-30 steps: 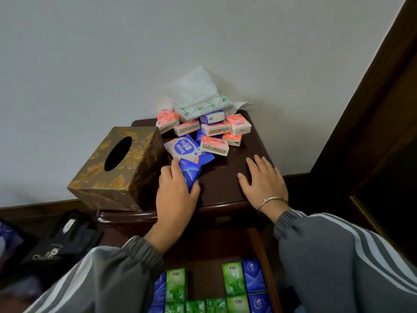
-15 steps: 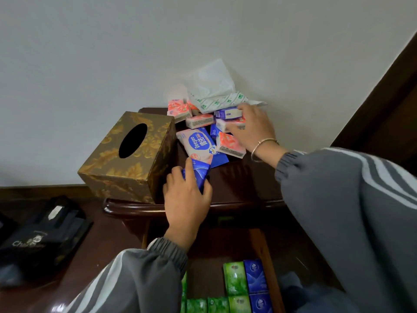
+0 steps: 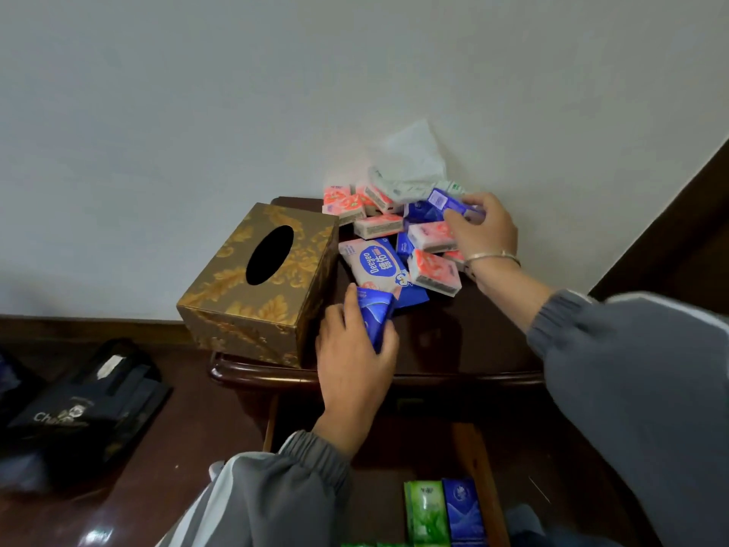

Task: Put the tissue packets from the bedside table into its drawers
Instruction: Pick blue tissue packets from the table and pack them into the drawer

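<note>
Our left hand [image 3: 355, 351] grips a glossy blue packet [image 3: 376, 313] beside the tissue box [image 3: 252, 286]; our right hand [image 3: 484, 230] pinches a purple-blue packet [image 3: 440, 199] atop the pile [image 3: 380, 227].

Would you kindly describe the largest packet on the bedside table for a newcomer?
Find the gold tissue box on the bedside table. Just right of it lies a pale-pink packet; alone among its neighbours, it bears a blue oval label.
</note>
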